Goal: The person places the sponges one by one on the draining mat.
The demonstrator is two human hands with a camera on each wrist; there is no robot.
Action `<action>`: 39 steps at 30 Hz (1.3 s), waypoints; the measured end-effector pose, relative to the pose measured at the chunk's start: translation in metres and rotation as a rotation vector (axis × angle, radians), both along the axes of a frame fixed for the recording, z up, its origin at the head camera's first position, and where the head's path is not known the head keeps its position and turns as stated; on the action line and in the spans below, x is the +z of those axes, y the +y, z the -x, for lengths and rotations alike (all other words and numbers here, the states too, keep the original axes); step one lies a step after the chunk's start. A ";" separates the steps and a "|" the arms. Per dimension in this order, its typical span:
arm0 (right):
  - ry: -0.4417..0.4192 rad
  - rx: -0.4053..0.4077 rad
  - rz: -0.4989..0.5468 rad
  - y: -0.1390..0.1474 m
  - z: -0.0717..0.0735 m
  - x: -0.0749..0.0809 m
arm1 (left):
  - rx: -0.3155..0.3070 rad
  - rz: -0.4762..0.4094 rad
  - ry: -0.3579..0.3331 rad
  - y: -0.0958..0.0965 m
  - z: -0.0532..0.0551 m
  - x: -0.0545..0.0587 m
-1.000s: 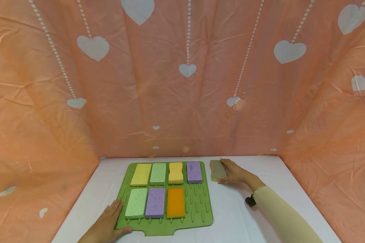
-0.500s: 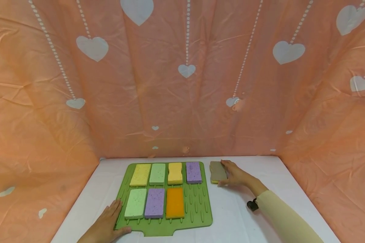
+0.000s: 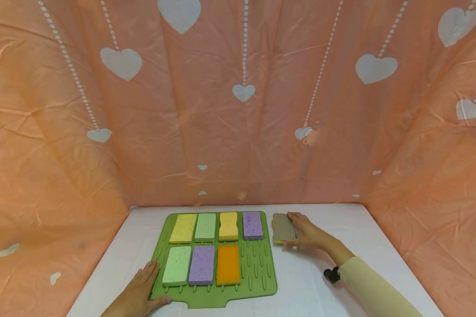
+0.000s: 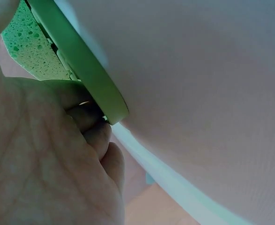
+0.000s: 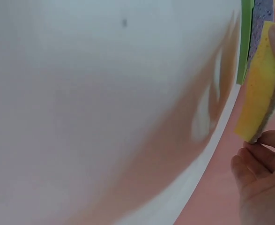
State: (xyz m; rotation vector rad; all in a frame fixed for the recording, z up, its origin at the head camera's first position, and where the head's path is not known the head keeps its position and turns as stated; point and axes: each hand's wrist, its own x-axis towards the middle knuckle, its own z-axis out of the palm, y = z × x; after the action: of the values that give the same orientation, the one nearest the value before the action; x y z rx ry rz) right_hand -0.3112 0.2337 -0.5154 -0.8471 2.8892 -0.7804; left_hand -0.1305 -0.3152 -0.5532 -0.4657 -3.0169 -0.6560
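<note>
My right hand pinches a yellow sponge with a grey-brown scouring layer by its far and near edges, just right of the mat. In the right wrist view the sponge is held up off the white table, thumb at one end and fingertips at the other. On the left, my left hand rests against the left edge of a green ridged mat, its fingers extended along the edge and its thumb by the near corner. The left wrist view shows those fingers touching the mat's rim.
On the mat's back row lie a yellow sponge, a light green one, a waisted yellow one and a purple one. Nearer are a light green sponge, a purple one and an orange one.
My right hand has come slightly toward me with the yellow and grey-brown sponge. The left hand and the sponges on the mat stay where they were.
</note>
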 end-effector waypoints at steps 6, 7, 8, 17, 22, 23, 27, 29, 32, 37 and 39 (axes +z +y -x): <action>0.008 0.013 0.019 -0.002 -0.012 0.001 | 0.021 0.014 -0.071 0.004 -0.001 0.008; 0.017 0.016 0.015 -0.002 -0.014 0.000 | 0.020 0.012 -0.063 0.004 -0.001 0.008; 0.020 0.018 0.017 -0.003 -0.016 0.000 | 0.017 0.009 -0.052 0.004 -0.002 0.008; 0.036 0.050 0.031 -0.009 -0.030 0.000 | 0.005 -0.016 -0.016 0.002 -0.002 0.003; 0.022 0.057 0.043 -0.014 -0.037 0.001 | -0.012 -0.019 0.041 -0.003 0.000 -0.008; 0.021 0.058 0.043 -0.015 -0.038 0.001 | -0.019 -0.019 0.057 -0.004 0.000 -0.011; 0.024 0.066 0.031 -0.019 -0.043 0.001 | -0.025 -0.023 0.084 -0.006 0.001 -0.017; 0.019 0.068 0.034 -0.021 -0.045 0.000 | -0.021 -0.024 0.072 -0.006 0.001 -0.016; 0.009 0.068 0.043 -0.024 -0.049 -0.001 | -0.010 -0.025 0.045 -0.003 0.000 -0.010; 0.024 0.088 0.038 -0.029 -0.054 -0.002 | 0.001 -0.014 -0.010 0.002 -0.002 0.003; 0.034 0.100 0.034 -0.032 -0.057 -0.002 | 0.012 -0.009 -0.038 0.003 -0.002 0.008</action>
State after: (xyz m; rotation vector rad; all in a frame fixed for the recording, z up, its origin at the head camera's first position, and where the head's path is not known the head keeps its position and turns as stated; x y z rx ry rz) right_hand -0.2543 0.2014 -0.5176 -1.0092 2.8442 -0.8154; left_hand -0.1283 -0.3119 -0.5454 -0.4402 -3.0479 -0.6855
